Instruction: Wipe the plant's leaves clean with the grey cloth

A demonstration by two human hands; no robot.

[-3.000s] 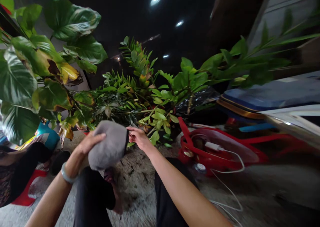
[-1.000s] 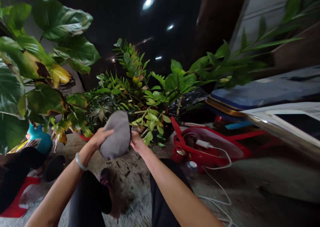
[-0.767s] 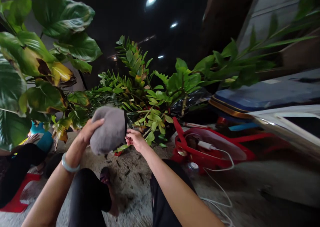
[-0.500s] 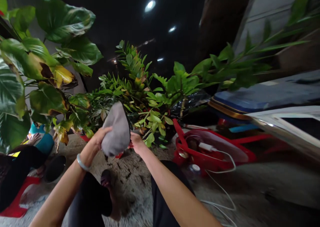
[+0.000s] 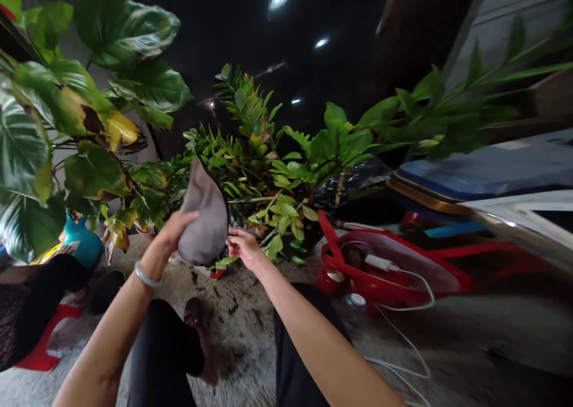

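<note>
Near the frame's centre, a soft grey fabric piece (image 5: 205, 216) is leaning with its long axis running upper left to lower right. The bare left hand (image 5: 168, 233) is nearer, its fingers clasping it, while the bare right hand's (image 5: 244, 249) curled fingers are reaching its lower right edge, gripping or not, unclear.

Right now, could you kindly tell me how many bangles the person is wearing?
1: a pale bangle on the left wrist, just behind the left hand. The right wrist shows bare, so none seems hidden.
</note>
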